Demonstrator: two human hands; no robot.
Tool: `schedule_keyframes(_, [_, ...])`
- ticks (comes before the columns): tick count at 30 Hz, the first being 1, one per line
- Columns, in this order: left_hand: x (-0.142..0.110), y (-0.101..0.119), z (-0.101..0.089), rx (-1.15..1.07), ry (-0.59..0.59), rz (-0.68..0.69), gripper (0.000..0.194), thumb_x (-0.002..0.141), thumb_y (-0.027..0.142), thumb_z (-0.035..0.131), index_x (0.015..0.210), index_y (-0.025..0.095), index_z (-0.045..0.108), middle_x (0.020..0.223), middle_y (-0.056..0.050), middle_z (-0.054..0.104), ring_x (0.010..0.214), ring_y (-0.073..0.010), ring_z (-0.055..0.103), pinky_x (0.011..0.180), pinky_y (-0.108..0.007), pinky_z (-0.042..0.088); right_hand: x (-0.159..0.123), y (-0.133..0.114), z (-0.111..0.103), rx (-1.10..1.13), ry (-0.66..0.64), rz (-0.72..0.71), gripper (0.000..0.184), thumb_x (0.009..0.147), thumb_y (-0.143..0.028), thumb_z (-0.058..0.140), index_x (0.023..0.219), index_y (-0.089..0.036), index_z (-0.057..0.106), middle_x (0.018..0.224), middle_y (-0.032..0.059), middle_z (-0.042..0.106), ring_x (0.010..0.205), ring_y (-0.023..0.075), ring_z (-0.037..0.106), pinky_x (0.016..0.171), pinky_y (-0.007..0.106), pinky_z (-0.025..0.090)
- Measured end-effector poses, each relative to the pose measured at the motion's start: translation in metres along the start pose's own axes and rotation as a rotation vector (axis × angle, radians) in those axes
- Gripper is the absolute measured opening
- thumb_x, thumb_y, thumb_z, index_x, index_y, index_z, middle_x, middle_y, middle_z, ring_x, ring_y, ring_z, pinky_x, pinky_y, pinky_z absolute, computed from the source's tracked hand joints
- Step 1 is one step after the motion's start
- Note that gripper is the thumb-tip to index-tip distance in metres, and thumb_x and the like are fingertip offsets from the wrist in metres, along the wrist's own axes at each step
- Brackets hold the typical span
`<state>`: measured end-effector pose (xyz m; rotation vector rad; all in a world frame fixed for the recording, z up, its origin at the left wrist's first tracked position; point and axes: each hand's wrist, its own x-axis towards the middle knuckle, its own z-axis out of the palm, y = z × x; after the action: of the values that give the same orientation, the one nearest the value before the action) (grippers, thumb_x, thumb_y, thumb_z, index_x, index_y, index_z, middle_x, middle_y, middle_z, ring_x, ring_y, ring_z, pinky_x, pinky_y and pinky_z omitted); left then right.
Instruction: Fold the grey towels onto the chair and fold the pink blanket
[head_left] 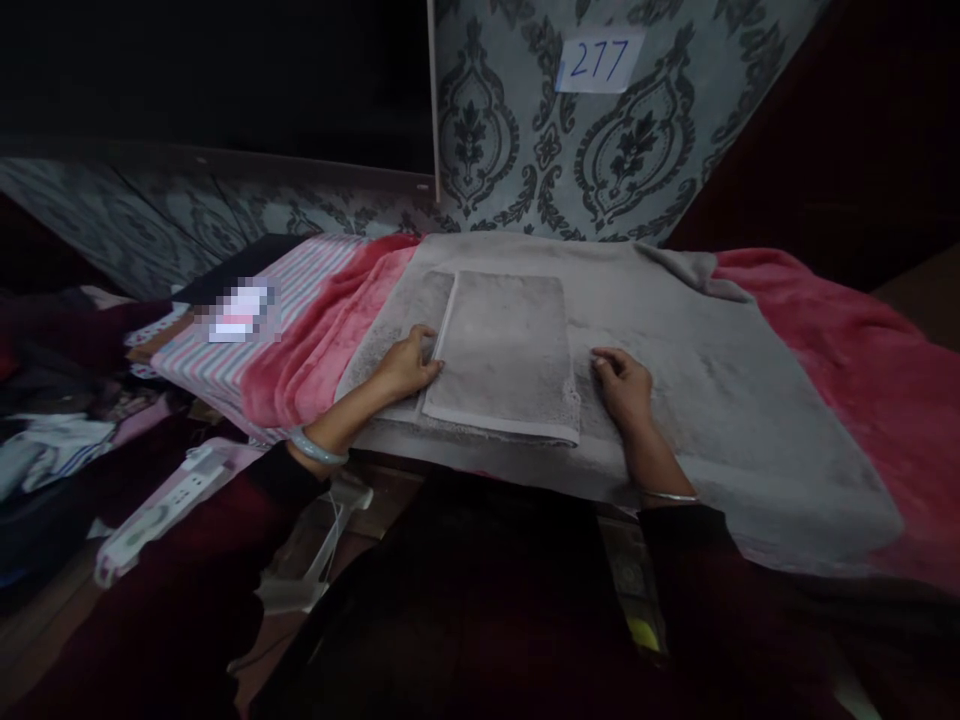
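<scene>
A folded grey towel lies on a larger spread grey cloth, with a pale band along its front edge. One folded layer sticks out beneath its left side. My left hand rests at that left edge, thumb and forefinger apart, nothing gripped between them. Just off the towel's right edge, my right hand is over the spread cloth with its fingers curled and thumb close to the forefinger; nothing shows in it. Each wrist wears a bangle.
Pink plush fabric lies under the cloth on both sides. A striped cover is at the left, bearing a blurred item. A power strip sits lower left. Behind are a dark screen and a paper marked 277.
</scene>
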<state>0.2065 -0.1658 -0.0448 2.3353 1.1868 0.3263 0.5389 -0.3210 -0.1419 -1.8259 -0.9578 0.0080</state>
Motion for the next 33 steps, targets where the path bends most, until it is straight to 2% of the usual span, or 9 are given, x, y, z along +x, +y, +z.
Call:
schedule_keyframes(3, [-0.006, -0.002, 0.004, 0.068, 0.02, 0.032, 0.063, 0.084, 0.027, 0.065, 0.143, 0.015, 0.045, 0.064, 0.004, 0.055, 0.069, -0.0227, 0.061, 0.073, -0.034, 0.048, 0.0, 0.0, -0.001, -0.012, -0.011, -0.004, 0.041, 0.081, -0.042, 0.055, 0.103, -0.016, 0.077, 0.093, 0.0108, 0.076, 0.082, 0.0244, 0.065, 0.083, 0.041, 0.052])
schedule_keyframes(9, [-0.006, -0.01, 0.008, 0.044, 0.021, 0.086, 0.058, 0.086, 0.017, 0.054, 0.144, 0.019, 0.045, 0.064, 0.005, 0.055, 0.071, -0.0209, 0.061, 0.075, -0.032, 0.047, -0.001, -0.003, -0.001, -0.002, -0.022, -0.012, 0.042, 0.082, -0.043, 0.055, 0.103, -0.014, 0.076, 0.096, 0.0133, 0.076, 0.084, 0.0247, 0.066, 0.084, 0.041, 0.051])
schedule_keyframes(15, [-0.003, -0.006, 0.009, 0.007, 0.065, 0.063, 0.06, 0.085, 0.036, 0.063, 0.14, 0.017, 0.049, 0.065, 0.004, 0.054, 0.067, -0.0227, 0.06, 0.07, -0.034, 0.046, 0.0, -0.006, 0.002, -0.01, -0.018, -0.022, 0.037, 0.08, -0.038, 0.052, 0.1, -0.018, 0.077, 0.099, 0.0113, 0.077, 0.087, 0.025, 0.067, 0.086, 0.041, 0.052])
schedule_keyframes(21, [0.003, 0.0, 0.013, 0.04, 0.113, 0.099, 0.053, 0.085, 0.022, 0.053, 0.138, 0.021, 0.052, 0.065, 0.004, 0.051, 0.066, -0.0213, 0.059, 0.068, -0.031, 0.045, 0.002, -0.008, 0.004, -0.02, -0.017, -0.027, 0.036, 0.081, -0.037, 0.052, 0.099, -0.018, 0.076, 0.103, 0.0123, 0.077, 0.092, 0.0261, 0.068, 0.089, 0.042, 0.052])
schedule_keyframes(25, [0.003, -0.005, 0.009, 0.131, 0.035, 0.107, 0.046, 0.086, 0.023, 0.052, 0.132, 0.019, 0.058, 0.079, -0.002, 0.062, 0.073, -0.0226, 0.062, 0.075, -0.034, 0.049, 0.001, -0.01, 0.004, -0.009, -0.017, -0.023, 0.035, 0.08, -0.037, 0.052, 0.098, -0.019, 0.076, 0.101, 0.0116, 0.077, 0.091, 0.0258, 0.068, 0.088, 0.042, 0.053])
schedule_keyframes(27, [-0.002, -0.007, 0.007, 0.182, 0.056, 0.161, 0.044, 0.087, 0.025, 0.053, 0.13, 0.017, 0.061, 0.1, -0.008, 0.067, 0.084, -0.0243, 0.065, 0.082, -0.037, 0.051, 0.001, -0.01, 0.004, -0.008, -0.022, -0.018, 0.036, 0.08, -0.036, 0.052, 0.099, -0.018, 0.076, 0.101, 0.0119, 0.077, 0.089, 0.0256, 0.067, 0.087, 0.042, 0.053])
schedule_keyframes(29, [-0.01, -0.006, 0.005, 0.22, 0.149, 0.276, 0.043, 0.087, 0.03, 0.055, 0.127, 0.016, 0.063, 0.116, -0.014, 0.064, 0.1, -0.028, 0.064, 0.091, -0.041, 0.052, 0.001, -0.011, 0.004, -0.006, -0.016, -0.021, 0.035, 0.081, -0.036, 0.052, 0.099, -0.018, 0.076, 0.1, 0.0121, 0.076, 0.089, 0.0253, 0.067, 0.087, 0.042, 0.053])
schedule_keyframes(31, [-0.018, -0.004, 0.003, 0.247, 0.189, 0.445, 0.038, 0.089, 0.036, 0.056, 0.12, 0.016, 0.066, 0.12, -0.016, 0.062, 0.11, -0.031, 0.06, 0.098, -0.046, 0.05, -0.001, -0.016, 0.002, -0.004, 0.006, -0.047, 0.034, 0.083, -0.036, 0.051, 0.099, -0.018, 0.076, 0.1, 0.0119, 0.076, 0.09, 0.0252, 0.067, 0.087, 0.042, 0.053])
schedule_keyframes(33, [-0.025, -0.002, 0.003, 0.246, 0.145, 0.612, 0.035, 0.093, 0.038, 0.054, 0.116, 0.017, 0.068, 0.125, -0.016, 0.062, 0.117, -0.0319, 0.057, 0.104, -0.05, 0.047, -0.005, -0.03, -0.001, 0.0, 0.006, -0.124, 0.035, 0.087, -0.037, 0.049, 0.101, -0.019, 0.076, 0.1, 0.0116, 0.075, 0.093, 0.0254, 0.066, 0.088, 0.042, 0.053])
